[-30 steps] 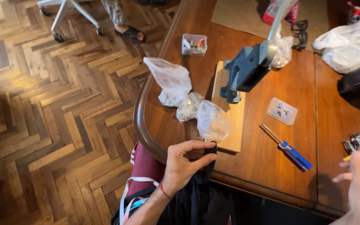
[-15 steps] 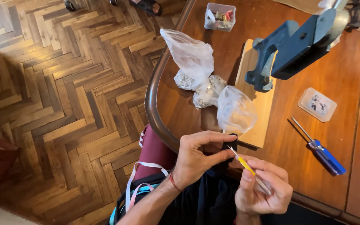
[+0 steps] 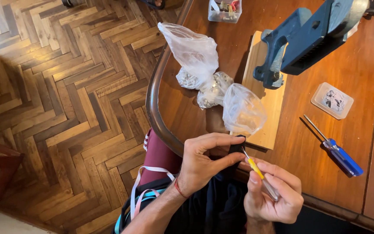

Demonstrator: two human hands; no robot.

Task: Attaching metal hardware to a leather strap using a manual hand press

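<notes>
- Head view: the left hand pinches a small flat black piece between thumb and fingers, at the rounded edge of the glossy wooden table.
- The right hand grips a thin yellow-banded tool, its metal tip touching the piece.
- Just beyond lie crinkled clear bags, a pale board under a blue vise, and a blue-handled screwdriver.

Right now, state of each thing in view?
left hand: pinching small black part
right hand: gripping yellow-handled tool, tip at the black part
blue screwdriver: lying on table, untouched
plastic bags: on table, necks twisted shut
blue vise: on wooden board
flat clear case: closed
</notes>
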